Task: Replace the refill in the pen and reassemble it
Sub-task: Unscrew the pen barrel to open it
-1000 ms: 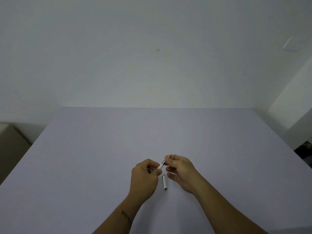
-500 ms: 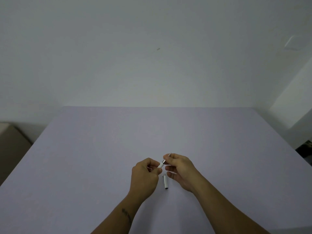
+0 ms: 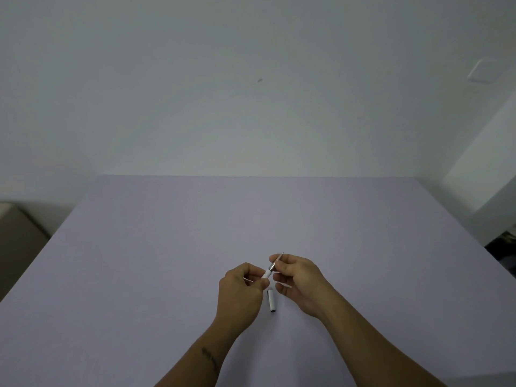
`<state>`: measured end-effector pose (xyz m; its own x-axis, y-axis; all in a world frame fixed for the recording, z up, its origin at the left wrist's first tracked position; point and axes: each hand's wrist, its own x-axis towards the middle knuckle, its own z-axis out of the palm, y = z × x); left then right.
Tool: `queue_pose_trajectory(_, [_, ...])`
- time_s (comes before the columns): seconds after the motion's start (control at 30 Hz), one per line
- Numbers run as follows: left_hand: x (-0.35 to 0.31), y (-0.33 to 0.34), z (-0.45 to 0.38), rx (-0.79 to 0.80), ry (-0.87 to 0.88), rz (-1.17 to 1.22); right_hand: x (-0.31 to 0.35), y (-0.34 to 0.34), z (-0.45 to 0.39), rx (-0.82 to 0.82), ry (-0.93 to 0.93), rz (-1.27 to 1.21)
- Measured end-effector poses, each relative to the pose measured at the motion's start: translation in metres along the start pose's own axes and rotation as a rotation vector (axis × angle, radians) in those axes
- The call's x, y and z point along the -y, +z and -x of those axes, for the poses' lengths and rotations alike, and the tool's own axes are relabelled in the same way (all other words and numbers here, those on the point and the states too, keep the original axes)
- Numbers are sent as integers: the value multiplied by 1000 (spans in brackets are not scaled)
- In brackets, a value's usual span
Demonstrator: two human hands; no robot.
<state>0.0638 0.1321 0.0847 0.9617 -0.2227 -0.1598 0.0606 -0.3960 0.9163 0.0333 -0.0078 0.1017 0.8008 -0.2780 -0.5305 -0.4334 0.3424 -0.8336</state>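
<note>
My left hand [image 3: 240, 291] is closed around a white pen barrel [image 3: 267, 274], most of it hidden in the fist. My right hand [image 3: 300, 280] pinches the pen's metal tip end [image 3: 276, 261] between thumb and forefinger, just above the barrel's open end. The pen points up and to the right. A short white pen cap [image 3: 271, 300] with a dark end lies on the table between my two hands, untouched. A thin light sliver shows at my left fingers; I cannot tell what it is.
The lilac table [image 3: 167, 247] runs wide on all sides of the hands. A white wall stands behind it. A brown box [image 3: 16, 236] sits off the table's left edge, and dark clutter [image 3: 505, 241] lies off the right edge.
Both hands have stayed at the same spot over the table. The right fingers have shifted slightly on the tip end. The cap has not moved.
</note>
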Motion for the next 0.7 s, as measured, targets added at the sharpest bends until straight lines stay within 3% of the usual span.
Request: queue_pose_trajectory(0.7, [2,2,0,52,-8,-18,-4,-6,-4,41,15,2])
